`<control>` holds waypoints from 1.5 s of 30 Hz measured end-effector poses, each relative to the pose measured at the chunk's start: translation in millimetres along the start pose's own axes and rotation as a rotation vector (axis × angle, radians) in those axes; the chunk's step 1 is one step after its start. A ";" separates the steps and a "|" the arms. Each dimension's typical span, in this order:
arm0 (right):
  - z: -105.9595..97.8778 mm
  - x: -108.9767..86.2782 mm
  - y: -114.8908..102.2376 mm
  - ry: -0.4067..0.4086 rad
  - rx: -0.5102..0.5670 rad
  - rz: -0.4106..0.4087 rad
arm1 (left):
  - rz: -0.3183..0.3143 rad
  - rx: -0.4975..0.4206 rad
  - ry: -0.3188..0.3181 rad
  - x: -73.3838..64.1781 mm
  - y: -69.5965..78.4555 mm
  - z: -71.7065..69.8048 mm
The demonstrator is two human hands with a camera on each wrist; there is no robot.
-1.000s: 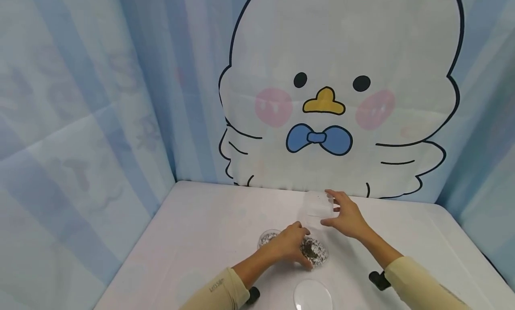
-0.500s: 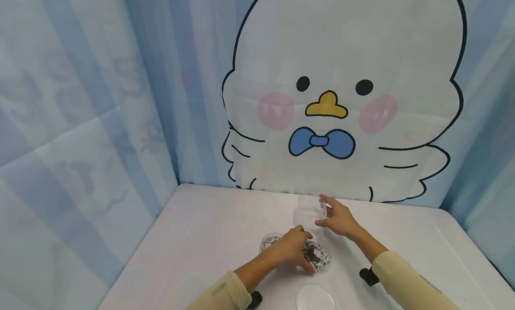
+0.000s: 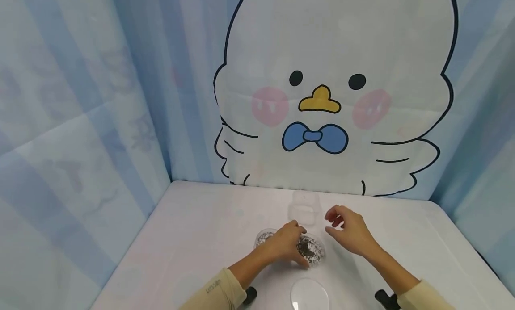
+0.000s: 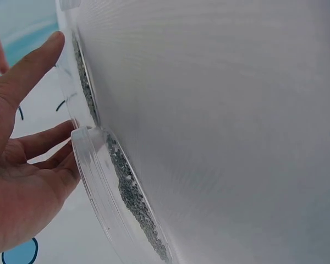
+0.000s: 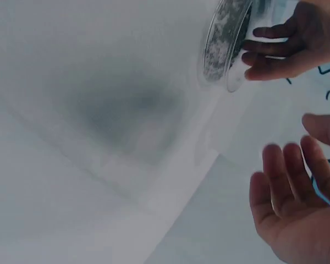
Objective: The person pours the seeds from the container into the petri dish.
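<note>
My left hand (image 3: 287,243) reaches over a clear round container (image 3: 311,250) of dark and white grains, thumb at its near edge and fingers at its far edge. A second such container (image 3: 264,236) sits left of it, partly behind the hand. In the left wrist view the thumb and fingers (image 4: 30,69) lie along the clear walls. My right hand (image 3: 349,229) is raised, fingers loosely bent, with nothing in it. Left of that hand, a clear plastic vessel (image 3: 304,209) stands near the table's back edge.
A pale round lid (image 3: 310,295) lies at the front of the white table (image 3: 193,238). Striped blue curtains (image 3: 100,144) close in the sides, and a backdrop with a cartoon bird (image 3: 322,167) hangs behind. Black wrist devices (image 3: 250,295) are on both arms.
My right hand carried the clear vessel leftward, let go of it and drew back to the right. The left hand stays at the round container. The head view shifts slightly.
</note>
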State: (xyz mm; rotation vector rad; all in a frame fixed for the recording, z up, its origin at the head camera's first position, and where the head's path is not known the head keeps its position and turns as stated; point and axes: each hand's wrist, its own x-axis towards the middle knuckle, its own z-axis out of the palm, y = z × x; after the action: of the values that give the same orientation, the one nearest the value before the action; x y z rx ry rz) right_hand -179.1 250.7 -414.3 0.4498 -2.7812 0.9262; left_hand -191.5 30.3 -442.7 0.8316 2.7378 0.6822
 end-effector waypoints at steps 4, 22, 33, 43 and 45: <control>-9.6 -32.0 -11.8 -0.212 0.131 -0.107 | 0.005 0.001 0.016 -0.8 0.0 -2.1; 28.0 -83.7 -21.5 -0.326 -0.097 -0.491 | 0.007 0.046 0.019 4.6 1.4 -3.9; 26.8 -87.9 -25.7 -0.295 -0.157 -0.497 | 0.014 0.059 0.020 5.0 2.9 -0.8; 3.4 -93.4 -1.6 -0.384 -0.147 -0.217 | -0.010 0.040 -0.007 4.9 0.8 1.9; -3.3 -94.3 7.4 -0.390 -0.147 -0.159 | -0.007 0.041 -0.008 3.7 2.2 0.8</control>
State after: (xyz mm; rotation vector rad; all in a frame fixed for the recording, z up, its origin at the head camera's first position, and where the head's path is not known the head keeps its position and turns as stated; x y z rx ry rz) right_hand -92.8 279.8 -440.1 0.8977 -3.0659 0.6507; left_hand -193.3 34.3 -442.5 0.8306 2.7557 0.6219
